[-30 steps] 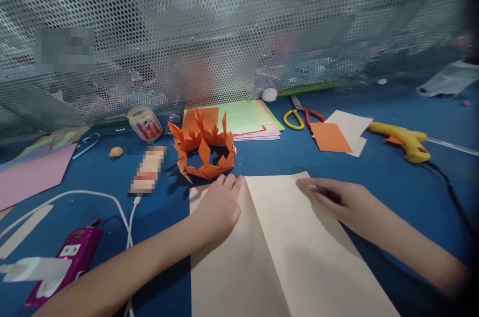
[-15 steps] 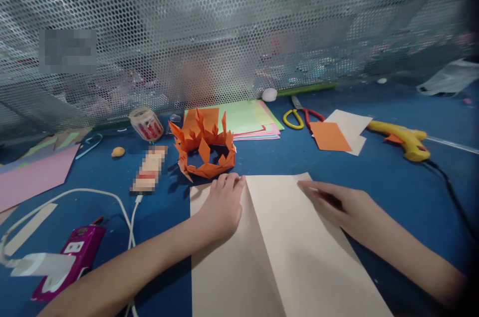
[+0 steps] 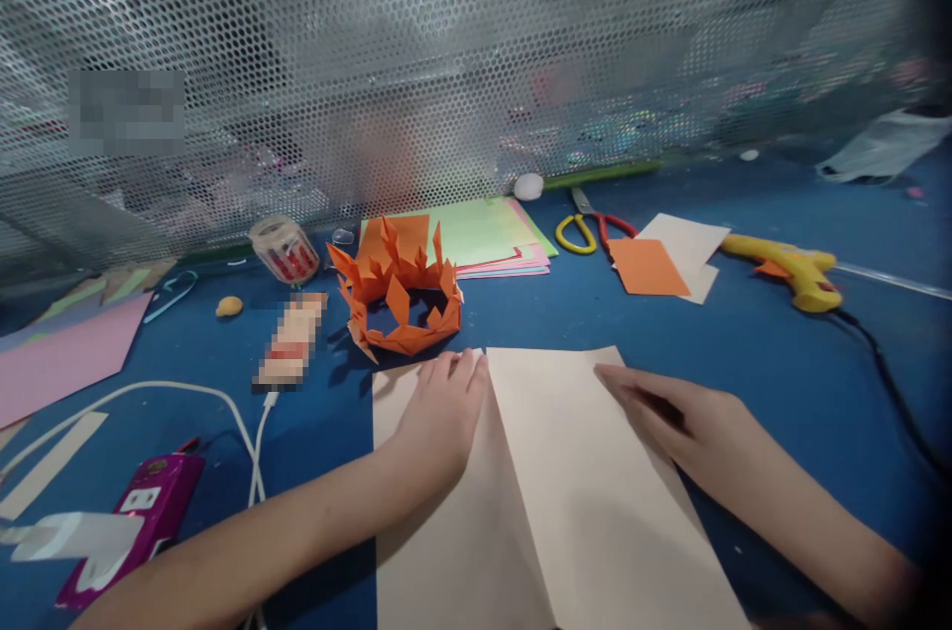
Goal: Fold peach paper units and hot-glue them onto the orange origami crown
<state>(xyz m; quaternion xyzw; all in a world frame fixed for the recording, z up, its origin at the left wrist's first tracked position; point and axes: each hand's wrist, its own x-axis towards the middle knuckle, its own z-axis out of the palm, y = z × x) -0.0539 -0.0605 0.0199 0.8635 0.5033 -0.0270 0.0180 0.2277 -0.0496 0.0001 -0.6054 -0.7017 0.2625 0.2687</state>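
A large cream sheet of paper with a crease down its middle lies before me, its right half lifted from the table. My left hand rests on the left half near the top edge, fingers stretched out and pressing down beside the crease. At the upper right edge, my right hand pinches the sheet between thumb and fingers. Just beyond the sheet stands an orange folded-paper crown with pointed tips.
A pink sheet, a jar and a purple power strip with a white cable lie left. Behind are stacked coloured papers and scissors. An orange square and yellow glue gun lie right. Perforated metal closes the back.
The view has shifted slightly. Both hands keep their places on the sheet, and its raised right half has moved a little.
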